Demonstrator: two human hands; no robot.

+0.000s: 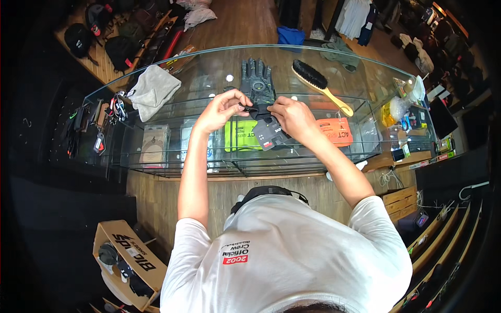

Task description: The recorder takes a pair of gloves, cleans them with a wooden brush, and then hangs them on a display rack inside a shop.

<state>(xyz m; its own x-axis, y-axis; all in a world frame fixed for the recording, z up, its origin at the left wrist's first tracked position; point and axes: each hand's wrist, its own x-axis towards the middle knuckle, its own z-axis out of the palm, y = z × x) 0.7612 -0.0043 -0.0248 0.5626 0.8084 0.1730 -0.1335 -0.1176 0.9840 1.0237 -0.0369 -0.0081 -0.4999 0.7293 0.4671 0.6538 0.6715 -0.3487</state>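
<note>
A dark glove (257,84) lies on the glass display counter (195,74), its fingers pointing away from me and a round emblem on its back. My left hand (226,109) pinches a black flap at the glove's cuff (263,111) between thumb and fingertips. On the other side of the cuff, my right hand (292,117) grips its edge with bent fingers. A dark card tag (271,135) hangs at the cuff towards me, partly covered by my right hand. Part of the cuff is hidden behind my fingers.
Right of the glove lies a wooden-handled brush (321,84) with black bristles. A grey cloth (154,92) rests at the left. Below the glass show a green packet (240,135) and an orange packet (336,132). A cardboard box (135,250) stands behind me at left.
</note>
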